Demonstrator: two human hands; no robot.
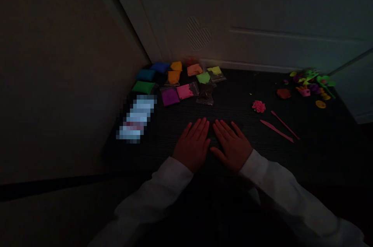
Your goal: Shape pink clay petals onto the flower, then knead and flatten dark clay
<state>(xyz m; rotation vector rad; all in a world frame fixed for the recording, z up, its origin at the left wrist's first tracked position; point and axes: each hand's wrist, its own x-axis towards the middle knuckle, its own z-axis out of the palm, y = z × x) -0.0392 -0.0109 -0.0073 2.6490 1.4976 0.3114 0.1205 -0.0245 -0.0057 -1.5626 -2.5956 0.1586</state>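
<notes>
My left hand (193, 144) lies flat on the dark tabletop (163, 146), palm down with fingers stretched forward. Beside it, a small gap away, my right hand (231, 142) rests in the same way, its thumb pointing toward the left hand. Neither hand holds anything that I can see; whatever may be under the palms is hidden. Ahead of the left hand are a purple clay packet (170, 96) and a pink clay packet (186, 91). Nearest my right hand are a pink clay flower (258, 106), a pink modelling knife (276, 130) and a thin pink stick tool (284, 125).
At the left, a pixelated bright screen (136, 118) lies on the table. Behind it are several more clay packets, including a green packet (143, 87). A reddish-brown lump (283, 93) and a cluster of colourful clay pieces (313, 83) sit at the right. A pale panel (262, 13) borders the back.
</notes>
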